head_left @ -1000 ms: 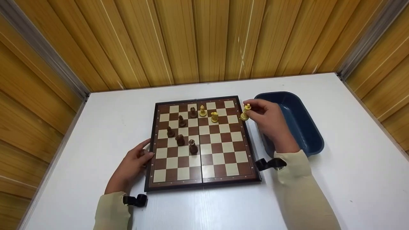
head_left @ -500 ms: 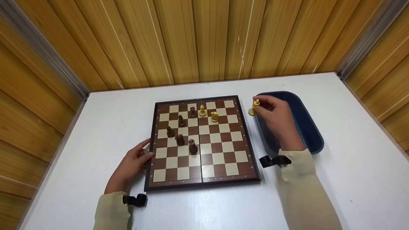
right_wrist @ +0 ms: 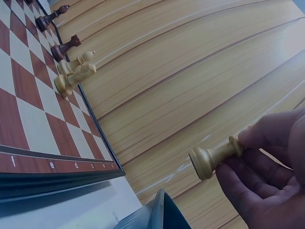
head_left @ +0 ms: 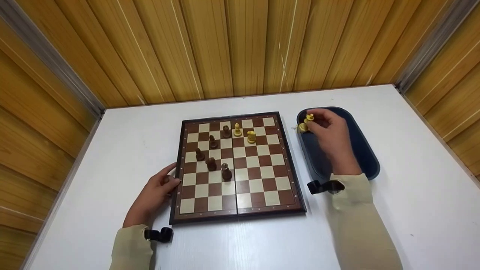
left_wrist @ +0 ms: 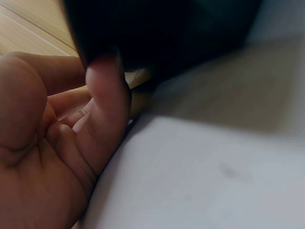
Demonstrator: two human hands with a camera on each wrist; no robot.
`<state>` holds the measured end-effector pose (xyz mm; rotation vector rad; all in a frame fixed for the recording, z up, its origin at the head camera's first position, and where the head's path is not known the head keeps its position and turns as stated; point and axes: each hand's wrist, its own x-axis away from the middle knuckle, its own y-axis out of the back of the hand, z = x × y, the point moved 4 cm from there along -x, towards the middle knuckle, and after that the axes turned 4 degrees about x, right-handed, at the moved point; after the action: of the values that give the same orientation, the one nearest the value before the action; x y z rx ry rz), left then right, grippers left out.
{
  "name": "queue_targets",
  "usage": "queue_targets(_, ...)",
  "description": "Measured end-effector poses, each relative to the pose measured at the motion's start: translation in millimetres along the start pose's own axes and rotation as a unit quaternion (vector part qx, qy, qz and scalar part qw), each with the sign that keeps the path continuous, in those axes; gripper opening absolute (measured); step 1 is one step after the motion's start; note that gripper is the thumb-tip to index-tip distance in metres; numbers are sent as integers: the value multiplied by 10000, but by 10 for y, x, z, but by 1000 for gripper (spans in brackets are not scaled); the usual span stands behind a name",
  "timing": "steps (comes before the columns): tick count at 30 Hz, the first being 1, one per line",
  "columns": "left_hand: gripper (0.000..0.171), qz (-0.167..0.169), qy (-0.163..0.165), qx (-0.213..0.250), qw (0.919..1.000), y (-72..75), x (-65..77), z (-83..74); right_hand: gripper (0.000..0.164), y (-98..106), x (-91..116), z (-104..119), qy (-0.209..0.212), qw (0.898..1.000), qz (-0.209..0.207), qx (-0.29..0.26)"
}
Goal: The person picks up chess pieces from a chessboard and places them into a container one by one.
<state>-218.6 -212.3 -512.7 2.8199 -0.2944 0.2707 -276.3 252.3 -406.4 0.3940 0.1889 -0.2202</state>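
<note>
My right hand (head_left: 332,138) pinches a pale yellow chess king (head_left: 309,117) by its upper part, over the left rim of the blue plastic tub (head_left: 369,150). In the right wrist view the king (right_wrist: 214,157) tilts, its round base pointing away from the fingers. My left hand (head_left: 155,191) grips the left edge of the chessboard (head_left: 262,183) with finger and thumb. The left wrist view shows the thumb (left_wrist: 107,90) against the board's dark side. On the board stand a yellow bishop (head_left: 237,129), a yellow knight (head_left: 251,137) and several dark brown pieces (head_left: 226,172).
The chessboard and tub lie side by side on a white table (head_left: 240,247), with a narrow strip of table between them. A wood-panelled wall (head_left: 240,48) rises behind the table, and more panels stand at both sides.
My right hand has moved right with the king, from beside the board's right edge to over the tub's rim. The left hand and the pieces on the board have stayed put.
</note>
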Motion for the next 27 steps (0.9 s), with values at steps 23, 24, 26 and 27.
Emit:
queue_targets(23,56,-51,-12,56,10000,-6,-9,11,30,39,-19,-131,-359,9981,-324,388)
queue_targets(24,56,-59,-12,51,10000,-7,-10,11,30,40,-18,-131,-374,9979,-337,405)
queue_targets(26,56,-72,-22,4,10000,-8,-12,11,29,42,-17,-132,-403,9976,-353,439)
queue_targets(27,56,-82,-21,-16,10000,-8,-12,10,29,43,-17,-133,-416,9974,-356,462)
